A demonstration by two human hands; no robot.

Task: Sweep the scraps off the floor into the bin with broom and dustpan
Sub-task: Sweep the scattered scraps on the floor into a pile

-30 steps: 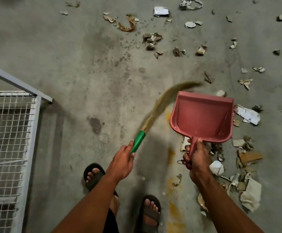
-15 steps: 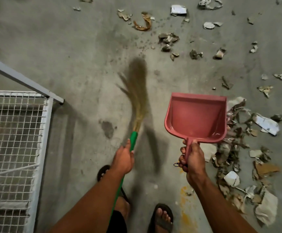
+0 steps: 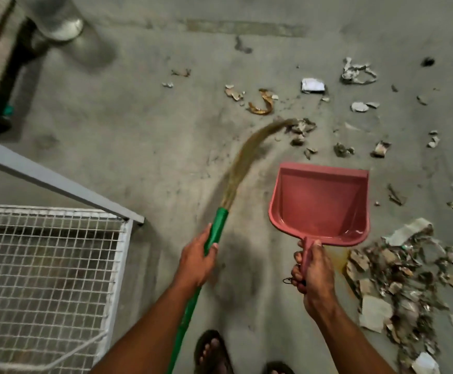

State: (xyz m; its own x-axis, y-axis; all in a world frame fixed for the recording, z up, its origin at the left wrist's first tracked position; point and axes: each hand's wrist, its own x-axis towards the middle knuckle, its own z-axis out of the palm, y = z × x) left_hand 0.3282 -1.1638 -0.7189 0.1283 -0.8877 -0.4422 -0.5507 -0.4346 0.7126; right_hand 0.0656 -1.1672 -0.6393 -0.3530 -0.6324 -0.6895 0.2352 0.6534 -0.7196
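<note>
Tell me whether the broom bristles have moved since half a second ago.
Yes. The bristles have swung right across the floor, from left of the dustpan toward the scraps beyond it, tips now touching them.

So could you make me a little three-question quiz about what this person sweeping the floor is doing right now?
1. True or false: the pink dustpan already holds a heap of scraps.
2. Which hand grips the green-handled broom? A) the left hand B) the right hand C) both
3. Fill in: the big pile of scraps lies to the ___ of the dustpan, from the person's own side.

Key:
1. False: its tray looks empty.
2. A: the left hand grips the broom, and the right hand holds the dustpan's handle.
3. Right, and nearer the person.
</note>
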